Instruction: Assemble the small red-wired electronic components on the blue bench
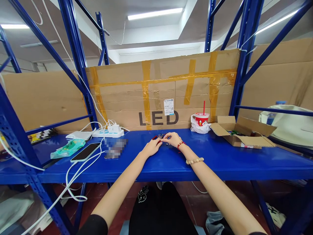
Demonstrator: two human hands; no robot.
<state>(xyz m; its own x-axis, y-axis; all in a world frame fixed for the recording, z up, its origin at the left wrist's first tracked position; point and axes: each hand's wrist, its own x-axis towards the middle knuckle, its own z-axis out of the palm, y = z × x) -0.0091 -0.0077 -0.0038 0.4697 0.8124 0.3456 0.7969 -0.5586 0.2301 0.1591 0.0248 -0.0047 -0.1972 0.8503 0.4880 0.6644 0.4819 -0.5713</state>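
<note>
Blue metal shelf (190, 166) for a workbench, and it looks like fiddly fingertip work right now: left hand (151, 148) and right hand (173, 139) meet, fingers curled, with a cluster of small dark pieces (160, 135) on the shelf just beyond them. Can't tell whether either hand is actually gripping one (way too tiny from up here). I'd say the next move calls for a light, steady pinch.

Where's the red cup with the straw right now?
In the head view, the red cup stands right of centre on the blue shelf, just left of the open cardboard box.
</note>
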